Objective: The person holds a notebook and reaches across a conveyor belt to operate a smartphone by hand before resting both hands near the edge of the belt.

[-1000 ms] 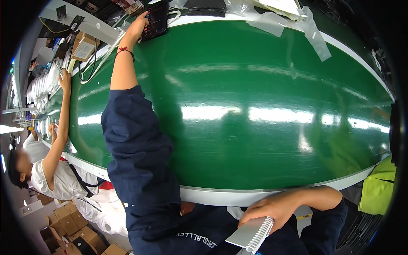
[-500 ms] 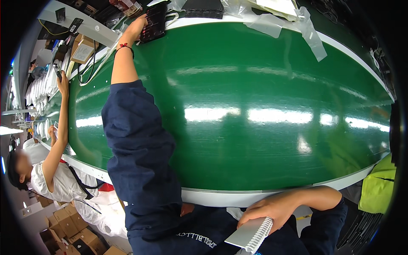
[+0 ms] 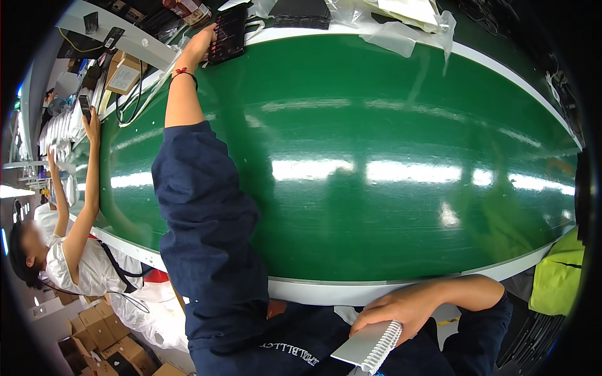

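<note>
My left hand (image 3: 199, 47) reaches out to the far edge of the green work surface (image 3: 351, 207). Its fingers close on the left edge of a black flat rectangular thing (image 3: 232, 34) with small reddish marks; the exact kind is not clear. A dark cord and a red bead bracelet circle that wrist. Close to my body, my right hand (image 3: 395, 311) grips a small spiral notebook (image 3: 367, 346) with white coil rings. The notebook is tilted over my lap, in front of the table's near edge.
Beyond the far edge lie a red-brown jar (image 3: 188, 11), a black stack (image 3: 301, 14) and clear plastic film (image 3: 392, 41). A small cardboard box (image 3: 125, 74) and cables stand far left. At left, a co-worker (image 3: 78, 263) reaches along the table. A yellow-green bag (image 3: 557, 272) sits at right.
The co-worker's other hand has risen toward the white stacks at far left. The hanging end of plastic film has shifted up and left. My hands have barely moved.
</note>
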`<action>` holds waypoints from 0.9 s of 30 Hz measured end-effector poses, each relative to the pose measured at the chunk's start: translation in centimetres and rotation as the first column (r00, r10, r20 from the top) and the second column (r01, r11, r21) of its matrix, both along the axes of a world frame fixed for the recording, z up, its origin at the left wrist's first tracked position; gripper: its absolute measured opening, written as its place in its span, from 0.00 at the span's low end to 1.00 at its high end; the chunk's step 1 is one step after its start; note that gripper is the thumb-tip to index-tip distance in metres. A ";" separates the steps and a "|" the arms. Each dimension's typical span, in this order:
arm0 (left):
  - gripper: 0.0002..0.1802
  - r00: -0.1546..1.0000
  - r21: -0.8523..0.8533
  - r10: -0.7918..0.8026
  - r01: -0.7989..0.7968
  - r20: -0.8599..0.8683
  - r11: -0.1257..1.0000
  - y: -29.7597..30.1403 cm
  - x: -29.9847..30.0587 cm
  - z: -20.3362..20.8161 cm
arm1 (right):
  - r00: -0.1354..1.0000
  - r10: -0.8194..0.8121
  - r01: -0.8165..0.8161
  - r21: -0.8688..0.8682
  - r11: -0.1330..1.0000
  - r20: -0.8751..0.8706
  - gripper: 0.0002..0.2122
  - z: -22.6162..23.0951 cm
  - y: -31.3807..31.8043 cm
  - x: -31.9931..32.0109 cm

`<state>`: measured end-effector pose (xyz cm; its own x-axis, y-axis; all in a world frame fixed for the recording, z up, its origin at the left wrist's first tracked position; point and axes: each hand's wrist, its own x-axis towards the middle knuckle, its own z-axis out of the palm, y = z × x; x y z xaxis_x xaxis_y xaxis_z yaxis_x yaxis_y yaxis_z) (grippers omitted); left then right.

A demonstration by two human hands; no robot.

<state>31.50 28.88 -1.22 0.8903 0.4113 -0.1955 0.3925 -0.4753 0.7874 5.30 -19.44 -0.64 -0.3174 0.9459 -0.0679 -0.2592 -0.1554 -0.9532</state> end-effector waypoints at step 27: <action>0.31 0.998 0.034 -0.001 -0.001 0.062 0.999 1.6 -1.0 -0.9 | 1.000 -0.023 0.024 0.034 0.999 -0.009 0.26 -0.9 0.3 -0.4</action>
